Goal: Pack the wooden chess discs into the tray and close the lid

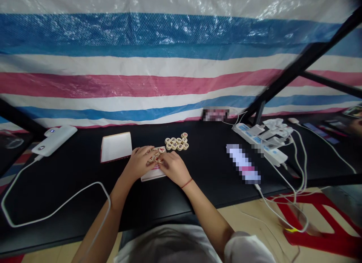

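A small white box (152,174) lies on the black table, with round Chinese chess pieces (161,150) with red characters in it. My left hand (140,162) curls over the box's left side, its fingers bent around pieces there. From the right, my right hand (175,168) reaches in with fingers drawn together on pieces near the box's right edge; the fingertips are partly hidden. Just beyond the box sits a cluster of chess pieces (174,145), mostly with dark characters, plus a red-marked piece (184,135) at its far end. A white box lid (116,146) lies inside-up to the left.
A white power bank (55,142) with a cable stands at the left. On the right are a phone (243,164) on a charging cable and a power strip (260,142) full of plugs. A striped plastic sheet (135,82) hangs behind the table. A red stool (319,221) is below right.
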Demonstrator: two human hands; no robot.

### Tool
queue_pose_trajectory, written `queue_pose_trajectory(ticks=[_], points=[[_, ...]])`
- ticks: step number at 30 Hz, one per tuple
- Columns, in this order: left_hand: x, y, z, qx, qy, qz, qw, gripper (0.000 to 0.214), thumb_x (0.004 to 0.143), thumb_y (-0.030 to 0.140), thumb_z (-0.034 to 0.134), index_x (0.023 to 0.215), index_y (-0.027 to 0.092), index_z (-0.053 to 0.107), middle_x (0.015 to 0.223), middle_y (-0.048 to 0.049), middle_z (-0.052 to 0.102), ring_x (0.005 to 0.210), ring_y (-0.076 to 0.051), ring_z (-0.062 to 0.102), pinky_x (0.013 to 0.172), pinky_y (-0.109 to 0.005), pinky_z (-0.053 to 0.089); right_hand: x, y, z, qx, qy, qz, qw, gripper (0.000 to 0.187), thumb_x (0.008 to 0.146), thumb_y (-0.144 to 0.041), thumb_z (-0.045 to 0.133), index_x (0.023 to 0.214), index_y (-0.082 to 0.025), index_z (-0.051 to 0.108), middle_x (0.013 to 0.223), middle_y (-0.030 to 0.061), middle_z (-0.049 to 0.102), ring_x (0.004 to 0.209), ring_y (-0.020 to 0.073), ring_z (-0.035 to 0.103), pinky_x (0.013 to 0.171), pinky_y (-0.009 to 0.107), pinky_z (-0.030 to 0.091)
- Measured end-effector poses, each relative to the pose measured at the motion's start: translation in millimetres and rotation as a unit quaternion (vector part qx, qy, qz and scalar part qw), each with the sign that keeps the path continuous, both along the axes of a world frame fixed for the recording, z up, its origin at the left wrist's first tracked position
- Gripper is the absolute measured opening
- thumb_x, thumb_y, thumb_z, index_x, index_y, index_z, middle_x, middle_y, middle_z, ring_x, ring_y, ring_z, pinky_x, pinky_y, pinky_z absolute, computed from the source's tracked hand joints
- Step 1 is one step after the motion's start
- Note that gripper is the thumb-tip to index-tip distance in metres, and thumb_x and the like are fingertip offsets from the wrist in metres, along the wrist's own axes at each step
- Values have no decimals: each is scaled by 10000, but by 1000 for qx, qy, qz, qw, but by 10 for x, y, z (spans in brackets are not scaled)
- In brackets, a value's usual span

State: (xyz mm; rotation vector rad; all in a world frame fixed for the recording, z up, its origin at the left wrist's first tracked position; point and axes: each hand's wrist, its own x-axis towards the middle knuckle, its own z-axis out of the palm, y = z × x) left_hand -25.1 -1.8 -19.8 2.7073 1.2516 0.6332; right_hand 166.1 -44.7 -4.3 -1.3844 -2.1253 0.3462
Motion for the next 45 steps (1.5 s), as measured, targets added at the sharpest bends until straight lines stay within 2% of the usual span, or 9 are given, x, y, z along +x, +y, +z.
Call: queue_pose_trajectory(ticks=[12, 18, 25, 29, 33, 35, 37, 41, 45], points=[[-29, 55, -103, -45, -63, -27, 997, 386, 851, 308, 579, 1223, 206, 597, 1290, -124, 567, 1176, -267, 558, 1031, -451, 435, -68, -4, 84, 5, -93, -2, 996, 131, 875, -230, 617, 993, -220, 676, 978, 58, 655, 859, 199, 526, 778, 302, 379], [-27, 62, -107, -39, -89, -37, 995, 362, 860, 293, 561, 1200, 182, 615, 1267, -137, 577, 1149, -265, 575, 1019, -429, 457, -99, 22, 81, -7, -140, -10, 990, 164, 929, -242, 532, 1032, -213, 657, 952, 67, 674, 842, 197, 533, 727, 301, 353], [-30, 67, -119, -43, -86, -43, 994, 367, 866, 287, 546, 1214, 180, 598, 1265, -137, 573, 1152, -266, 569, 1019, -443, 453, -117, 65, 91, -17, -151, -17, 988, 150, 903, -214, 563, 1020, -191, 655, 901, 67, 689, 843, 207, 550, 723, 301, 357], [-31, 55, -111, -50, -78, -39, 995, 379, 859, 288, 555, 1222, 184, 590, 1271, -136, 568, 1158, -262, 565, 1018, -428, 447, -103, 32, 89, 3, -107, -11, 994, 143, 881, -225, 592, 1006, -200, 656, 889, 56, 684, 823, 203, 558, 718, 294, 370], [-4, 7, -61, -55, -56, 2, 997, 400, 860, 375, 570, 1234, 235, 591, 1286, -111, 571, 1174, -272, 552, 1039, -476, 406, 5, -1, 86, 40, 13, -26, 999, 150, 896, -225, 547, 997, -197, 655, 854, 41, 677, 809, 180, 587, 768, 285, 412], [31, -16, -16, -62, -34, 30, 997, 435, 848, 413, 585, 1257, 265, 578, 1312, -98, 563, 1203, -282, 530, 1066, -520, 356, 139, 48, 94, 52, 67, -70, 994, 167, 905, -226, 504, 971, -193, 654, 866, 43, 678, 811, 170, 605, 792, 275, 432], [78, -26, 30, -74, -12, 44, 996, 461, 842, 406, 592, 1287, 293, 556, 1353, -86, 540, 1242, -283, 500, 1093, -546, 302, 322, 176, 117, 52, 76, -153, 984, 191, 901, -233, 474, 953, -187, 653, 901, 58, 676, 820, 173, 616, 787, 270, 448], [162, -14, 68, -92, 16, 40, 995, 466, 830, 370, 610, 1290, 330, 551, 1385, -66, 528, 1275, -278, 476, 1102, -571, 264, 675, 624, 210, -44, -49, -324, 944, 273, 876, -296, 502, 1070, -171, 646, 1013, 114, 650, 891, 220, 632, 803, 311, 458], [185, -2, 46, -80, 13, 30, 996, 417, 839, 316, 606, 1255, 317, 577, 1348, -72, 568, 1234, -264, 518, 1082, -553, 299, 809, 1057, 319, -219, -149, -323, 909, 441, 862, -452, 525, 1166, -145, 615, 1103, 182, 648, 995, 285, 640, 825, 367, 472]])
